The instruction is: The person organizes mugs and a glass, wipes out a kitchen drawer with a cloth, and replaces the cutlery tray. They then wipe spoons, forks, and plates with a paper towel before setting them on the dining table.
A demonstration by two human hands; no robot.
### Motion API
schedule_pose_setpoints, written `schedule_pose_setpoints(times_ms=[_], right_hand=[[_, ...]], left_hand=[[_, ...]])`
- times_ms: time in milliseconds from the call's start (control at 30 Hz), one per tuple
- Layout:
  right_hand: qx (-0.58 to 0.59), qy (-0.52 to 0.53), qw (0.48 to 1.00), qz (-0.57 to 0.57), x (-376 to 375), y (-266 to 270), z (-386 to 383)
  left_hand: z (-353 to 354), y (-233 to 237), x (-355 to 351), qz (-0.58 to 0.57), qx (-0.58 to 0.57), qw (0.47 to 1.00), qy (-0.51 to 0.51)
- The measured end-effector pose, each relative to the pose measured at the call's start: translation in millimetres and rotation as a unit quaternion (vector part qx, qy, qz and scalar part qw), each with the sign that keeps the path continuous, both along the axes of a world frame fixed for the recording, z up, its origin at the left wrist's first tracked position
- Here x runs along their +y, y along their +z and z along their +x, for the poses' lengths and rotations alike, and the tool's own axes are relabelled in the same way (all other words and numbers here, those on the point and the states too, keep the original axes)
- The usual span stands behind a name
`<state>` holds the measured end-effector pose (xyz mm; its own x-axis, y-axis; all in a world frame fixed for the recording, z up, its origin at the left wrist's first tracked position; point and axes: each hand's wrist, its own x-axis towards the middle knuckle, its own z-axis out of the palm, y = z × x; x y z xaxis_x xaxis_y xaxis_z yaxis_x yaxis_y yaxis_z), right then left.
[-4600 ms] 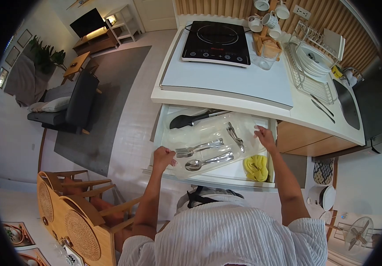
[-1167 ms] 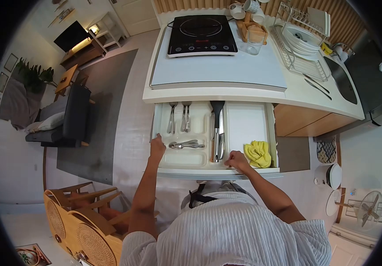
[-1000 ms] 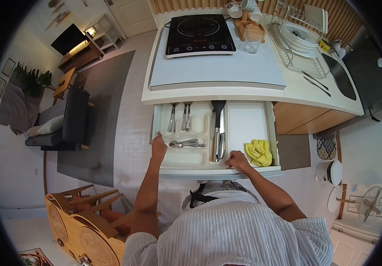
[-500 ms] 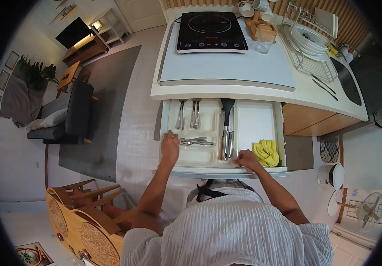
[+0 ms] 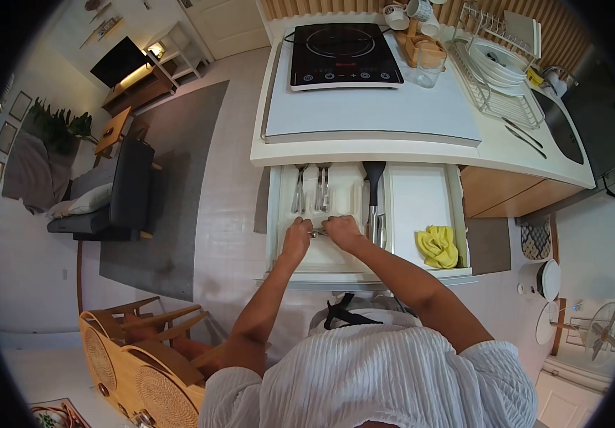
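In the pulled-out drawer (image 5: 463, 265), my left hand (image 5: 296, 240) and my right hand (image 5: 343, 233) are close together over the cutlery tray (image 5: 319, 254). Both have their fingers closed around small metal spoons (image 5: 314, 233), which show only in the gap between them. Farther back in the tray lie two groups of metal cutlery, one on the left (image 5: 299, 191) and one nearer the middle (image 5: 323, 189). A black-headed spatula (image 5: 373, 187) with a metal handle lies lengthwise just right of my right hand, beside other long utensils partly hidden by my wrist.
A crumpled yellow cloth (image 5: 436, 247) sits in the drawer's right section. Above, the counter holds an induction cooker (image 5: 346, 57), a glass (image 5: 429, 68), a dish rack (image 5: 510, 107) with plates, and two knives (image 5: 525, 140). Wooden chairs (image 5: 143, 357) stand lower left.
My right hand has moved left from the drawer's front edge to the spoons. My left hand has come right from the drawer's left side to meet them. The view has shifted slightly.
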<state>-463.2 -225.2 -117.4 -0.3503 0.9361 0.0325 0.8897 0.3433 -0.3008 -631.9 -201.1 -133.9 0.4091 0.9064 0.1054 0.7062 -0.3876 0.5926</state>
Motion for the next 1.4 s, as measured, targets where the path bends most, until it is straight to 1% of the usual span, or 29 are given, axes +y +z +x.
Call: schedule_pose_setpoints(times_ms=[67, 133, 200, 267, 300, 367, 400, 433, 467, 500, 533, 567, 600, 667, 733, 867, 933, 967, 1100, 1167, 1200, 1267, 1300, 1367, 1400], right_hand=[[-0.048, 0.020, 0.998, -0.033, 4.2, -4.1, -7.1], [-0.039, 0.017, 0.998, -0.034, 1.3, -0.5, -5.1], [-0.034, 0.019, 0.999, -0.039, -2.9, -3.4, -1.4], [0.025, -0.020, 0.999, 0.001, -6.9, -12.3, -1.4], [0.024, -0.018, 1.000, 0.000, -8.4, -14.9, -2.9], [0.023, -0.024, 0.998, 0.044, -11.1, -18.9, -4.0], [0.022, -0.024, 0.999, 0.043, -12.4, -17.5, -4.2], [0.012, -0.027, 0.997, 0.074, -11.8, -15.6, -4.1], [0.004, -0.030, 0.994, 0.104, -11.5, -14.0, -5.4], [0.006, -0.029, 0.994, 0.103, -12.5, -10.5, -6.0], [0.018, -0.050, 0.992, 0.118, -12.7, -6.0, -2.8], [0.030, -0.072, 0.988, 0.132, -13.1, -1.6, 0.0], [0.030, -0.073, 0.988, 0.131, -13.2, 1.1, 1.3], [-0.021, -0.033, 0.995, 0.088, -13.6, 6.8, 1.3], [-0.030, -0.022, 0.996, 0.086, -11.3, -0.9, -5.5], [-0.054, 0.009, 0.996, 0.066, -4.5, -10.8, -25.8], [-0.054, 0.015, 0.996, 0.075, -2.3, -11.5, -33.6], [-0.052, 0.022, 0.995, 0.080, -2.3, -12.4, -35.6], [-0.043, 0.026, 0.993, 0.111, -3.4, -14.8, -27.7], [-0.050, 0.019, 0.992, 0.118, -7.6, -16.5, -20.6], [-0.051, 0.019, 0.992, 0.117, -7.9, -19.2, -20.2], [-0.037, 0.014, 0.994, 0.107, -6.4, -24.1, -18.8], [-0.037, 0.015, 0.994, 0.105, -6.1, -25.0, -20.4], [-0.081, 0.012, 0.994, 0.072, -1.8, -25.3, -23.4], [-0.079, 0.011, 0.994, 0.073, -2.7, -24.4, -24.2]], left_hand=[[-0.2, 0.7, -2.4, 0.008, -0.017, 1.000, 0.004], [-1.4, 1.2, -7.4, -0.015, -0.118, 0.992, 0.048], [-4.9, -0.2, -7.5, -0.010, -0.132, 0.990, 0.046], [-9.4, -2.8, -6.7, -0.006, -0.144, 0.988, 0.045], [-11.2, -0.2, -5.2, -0.016, -0.168, 0.984, 0.052], [-13.5, 5.9, -5.0, -0.025, -0.193, 0.979, 0.059], [-14.8, 9.1, -6.4, -0.045, -0.220, 0.972, 0.064], [-16.4, 12.7, -6.7, -0.063, -0.248, 0.964, 0.070], [-19.8, 16.7, -6.3, -0.062, -0.248, 0.964, 0.072], [-25.0, 18.1, -5.4, -0.040, -0.205, 0.974, 0.083], [-28.9, 19.8, -3.3, -0.016, -0.164, 0.982, 0.093], [-32.5, 21.4, -1.9, -0.016, -0.164, 0.982, 0.093], [-36.3, 22.5, -1.3, -0.029, -0.147, 0.985, 0.091], [-38.9, 24.3, -1.0, -0.042, -0.128, 0.987, 0.089], [-38.1, 26.5, 1.2, -0.002, -0.072, 0.996, 0.055], [-35.6, 25.6, 8.3, -0.030, -0.071, 0.996, 0.036], [-32.3, 23.9, 6.5, 0.005, -0.011, 1.000, -0.010], [-30.9, 22.3, 5.7, -0.003, 0.004, 1.000, -0.016], [-27.4, 13.6, 5.1, 0.013, 0.039, 0.999, -0.004], [-26.3, 11.0, 5.0, 0.002, 0.002, 1.000, 0.001], [-25.4, 15.2, 3.8, 0.002, 0.001, 1.000, 0.001], [-22.8, 23.9, 1.7, -0.015, 0.050, 0.999, -0.006], [-23.0, 21.3, 1.4, -0.016, 0.050, 0.999, -0.005], [-22.9, 17.9, 4.3, -0.006, 0.090, 0.996, -0.009], [-23.7, 13.9, 5.3, -0.006, 0.091, 0.996, -0.010]])
